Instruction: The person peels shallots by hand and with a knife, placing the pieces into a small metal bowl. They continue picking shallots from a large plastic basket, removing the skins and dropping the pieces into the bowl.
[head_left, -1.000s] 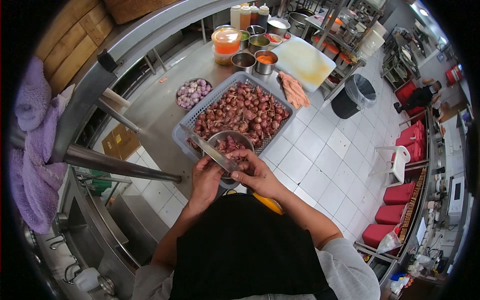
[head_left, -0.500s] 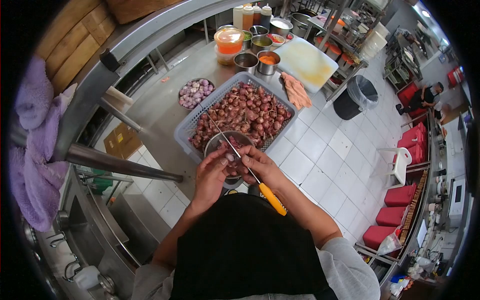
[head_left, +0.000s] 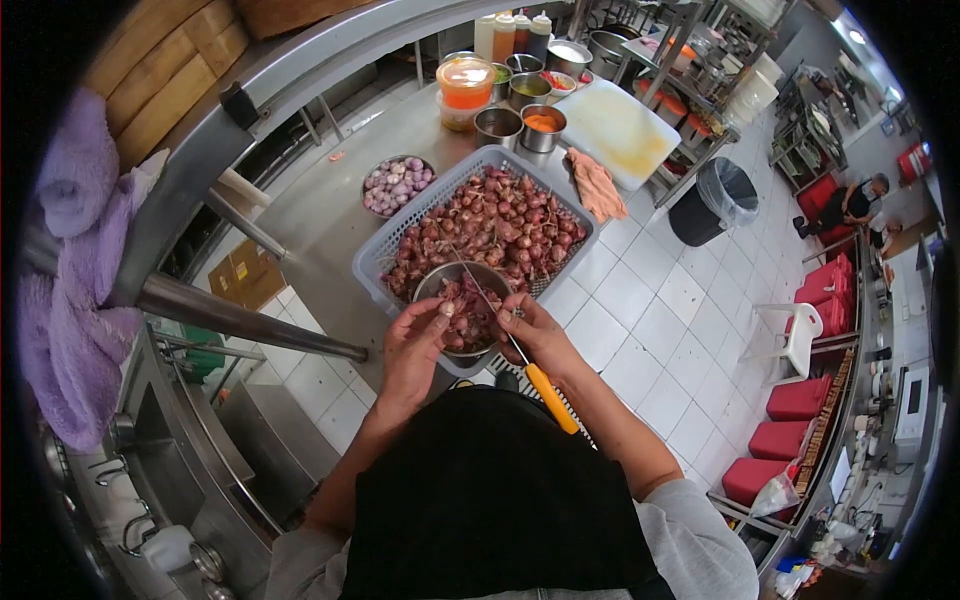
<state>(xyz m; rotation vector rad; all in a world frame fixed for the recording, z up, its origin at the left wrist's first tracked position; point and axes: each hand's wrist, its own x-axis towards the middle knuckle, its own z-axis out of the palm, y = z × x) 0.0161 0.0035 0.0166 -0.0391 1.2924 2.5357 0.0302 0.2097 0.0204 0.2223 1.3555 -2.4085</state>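
Shallot in hand: the left hand [head_left: 415, 345] pinches one small shallot [head_left: 446, 309] in its fingertips, right over the near rim of the steel bowl [head_left: 436, 278].
Right hand: the right hand [head_left: 535, 335] is wrapped around a knife [head_left: 550, 397], yellow handle pointing back at the body, blade reaching out over that same bowl.
Steel bowl: it sits in the near corner of the basket [head_left: 366, 272], and looks like it's full of reddish skins and trimmings.
Done pile: the smaller metal bowl [head_left: 366, 190], just beside the basket on the surface [head_left: 320, 230], holds pale purple peeled shallots, maybe half full.
Left to do: the basket is heaped with red, unpeeled shallots, way more than what's in the peeled bowl.
Progress guess: early days, I'd say, with most of the peeling yet to come.
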